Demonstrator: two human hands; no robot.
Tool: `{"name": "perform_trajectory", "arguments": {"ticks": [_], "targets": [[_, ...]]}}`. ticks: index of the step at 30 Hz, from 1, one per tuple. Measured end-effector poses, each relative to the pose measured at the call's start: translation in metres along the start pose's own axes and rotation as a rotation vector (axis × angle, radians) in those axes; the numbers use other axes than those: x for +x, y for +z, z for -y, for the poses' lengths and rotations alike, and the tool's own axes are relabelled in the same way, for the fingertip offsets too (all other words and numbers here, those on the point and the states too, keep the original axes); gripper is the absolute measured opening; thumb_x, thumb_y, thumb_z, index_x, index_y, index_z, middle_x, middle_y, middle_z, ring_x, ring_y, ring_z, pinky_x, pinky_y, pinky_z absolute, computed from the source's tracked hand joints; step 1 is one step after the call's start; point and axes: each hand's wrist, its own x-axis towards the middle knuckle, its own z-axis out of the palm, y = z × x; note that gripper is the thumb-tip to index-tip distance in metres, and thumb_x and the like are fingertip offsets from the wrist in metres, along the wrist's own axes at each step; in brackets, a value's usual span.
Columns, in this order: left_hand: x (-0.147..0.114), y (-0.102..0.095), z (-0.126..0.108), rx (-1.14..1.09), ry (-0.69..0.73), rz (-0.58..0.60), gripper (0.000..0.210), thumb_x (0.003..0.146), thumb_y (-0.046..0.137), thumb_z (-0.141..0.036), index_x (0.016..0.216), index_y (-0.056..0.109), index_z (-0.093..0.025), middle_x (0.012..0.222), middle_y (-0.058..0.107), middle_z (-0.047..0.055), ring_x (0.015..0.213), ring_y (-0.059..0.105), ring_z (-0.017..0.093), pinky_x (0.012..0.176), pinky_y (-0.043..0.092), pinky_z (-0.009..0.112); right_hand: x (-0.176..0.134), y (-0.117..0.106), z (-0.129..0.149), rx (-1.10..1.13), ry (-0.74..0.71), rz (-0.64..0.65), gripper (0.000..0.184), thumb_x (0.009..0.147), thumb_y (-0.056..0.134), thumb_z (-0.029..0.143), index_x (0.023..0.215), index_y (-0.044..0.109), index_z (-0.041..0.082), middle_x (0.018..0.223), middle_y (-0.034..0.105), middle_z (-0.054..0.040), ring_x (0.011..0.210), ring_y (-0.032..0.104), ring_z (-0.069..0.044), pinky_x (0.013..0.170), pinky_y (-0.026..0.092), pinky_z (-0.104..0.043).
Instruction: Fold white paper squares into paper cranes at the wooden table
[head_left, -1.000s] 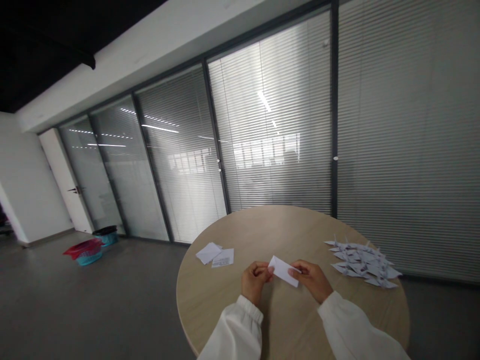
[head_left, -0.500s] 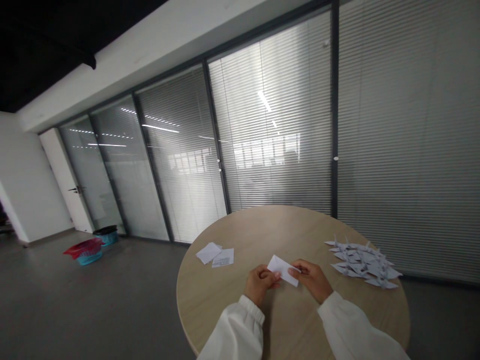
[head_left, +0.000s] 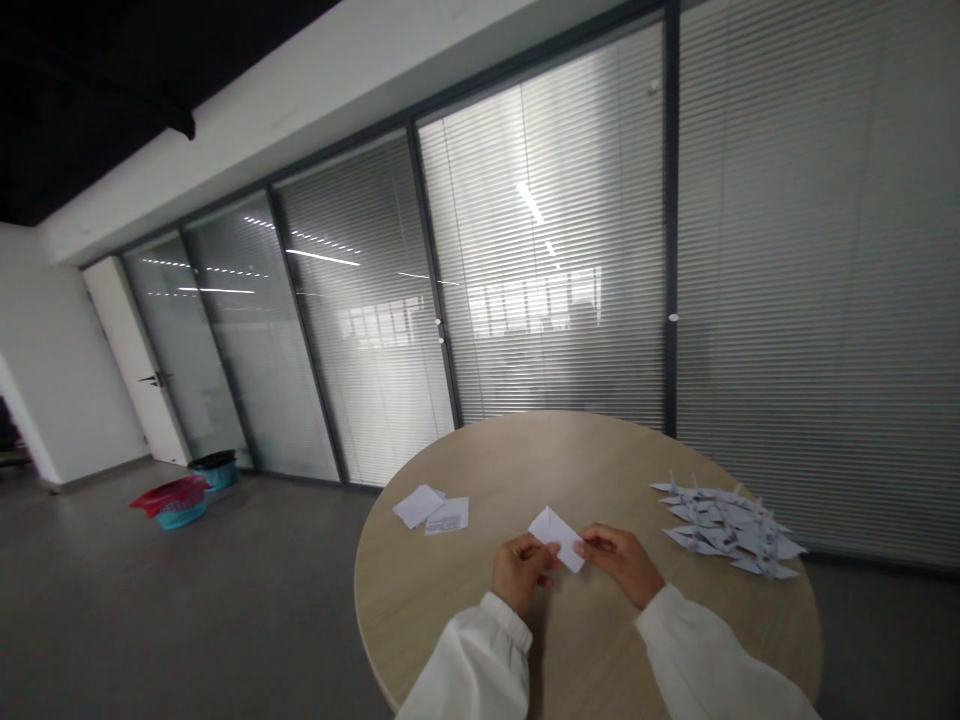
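Observation:
A small folded piece of white paper (head_left: pixel 557 537) is held over the near middle of the round table. My left hand (head_left: pixel 519 570) pinches its lower left edge between thumb and fingers. At the paper's right corner, my right hand (head_left: pixel 621 562) has thumb and fingertips closed on the edge. On the right part of the table lies a cluster of several folded paper cranes (head_left: pixel 731 525). Loose sheets of white paper (head_left: pixel 418 505) lie at the left, and one sheet with printed text (head_left: pixel 448 516) overlaps them.
The round wooden table (head_left: pixel 547 450) stands close to a glass partition with blinds (head_left: pixel 547 220). On the floor at the left are a blue basket with a red liner (head_left: pixel 178 505) and another with a black liner (head_left: pixel 216 470). A white door (head_left: pixel 135 360) is beyond them.
The folded paper has turned slightly and shifted a little to the left. My right fingers have slid to its right corner and cover less of it. My left hand keeps its pinch.

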Motion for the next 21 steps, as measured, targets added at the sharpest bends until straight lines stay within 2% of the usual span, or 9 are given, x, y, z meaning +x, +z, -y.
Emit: {"name": "perform_trajectory", "arguments": {"ticks": [5, 9, 12, 17, 21], "targets": [[0.004, -0.002, 0.001, -0.01, 0.039, -0.032, 0.036, 0.053, 0.068, -0.046, 0.063, 0.062, -0.012, 0.059, 0.062, 0.003, 0.056, 0.057, 0.014, 0.045, 0.044, 0.021, 0.0, 0.002, -0.005, -0.037, -0.004, 0.053, 0.031, 0.065, 0.06, 0.045, 0.067, 0.063, 0.014, 0.066, 0.063, -0.0022, 0.065, 0.057, -0.016, 0.062, 0.042, -0.024], [0.006, -0.005, 0.007, 0.138, 0.127, -0.075, 0.037, 0.058, 0.064, -0.048, 0.063, 0.061, -0.011, 0.052, 0.058, 0.002, 0.049, 0.053, 0.012, 0.048, 0.042, 0.022, 0.001, 0.003, -0.011, -0.011, 0.021, 0.114, 0.029, 0.064, 0.062, 0.043, 0.066, 0.064, 0.014, 0.066, 0.065, -0.0026, 0.065, 0.057, -0.016, 0.062, 0.042, -0.024], [0.006, -0.006, 0.01, 0.241, 0.204, -0.102, 0.037, 0.063, 0.06, -0.049, 0.063, 0.061, -0.012, 0.05, 0.056, 0.001, 0.049, 0.052, 0.011, 0.049, 0.041, 0.021, 0.002, 0.003, -0.011, -0.013, 0.032, 0.111, 0.03, 0.062, 0.063, 0.043, 0.066, 0.064, 0.014, 0.065, 0.065, -0.0027, 0.063, 0.058, -0.017, 0.061, 0.042, -0.025], [0.006, -0.002, 0.01, 0.203, 0.146, -0.044, 0.038, 0.061, 0.06, -0.05, 0.065, 0.06, -0.012, 0.053, 0.056, 0.001, 0.049, 0.052, 0.012, 0.049, 0.042, 0.022, 0.0, 0.003, -0.004, -0.038, 0.026, 0.053, 0.03, 0.063, 0.062, 0.043, 0.066, 0.065, 0.014, 0.064, 0.065, -0.0029, 0.062, 0.057, -0.017, 0.059, 0.042, -0.025], [0.005, -0.002, 0.011, 0.283, 0.151, -0.021, 0.038, 0.063, 0.058, -0.05, 0.061, 0.059, -0.012, 0.049, 0.053, 0.0, 0.046, 0.049, 0.011, 0.047, 0.038, 0.021, -0.001, 0.003, -0.002, -0.009, 0.037, 0.036, 0.03, 0.064, 0.062, 0.044, 0.069, 0.067, 0.015, 0.067, 0.066, -0.0037, 0.064, 0.058, -0.018, 0.06, 0.043, -0.026]]}}
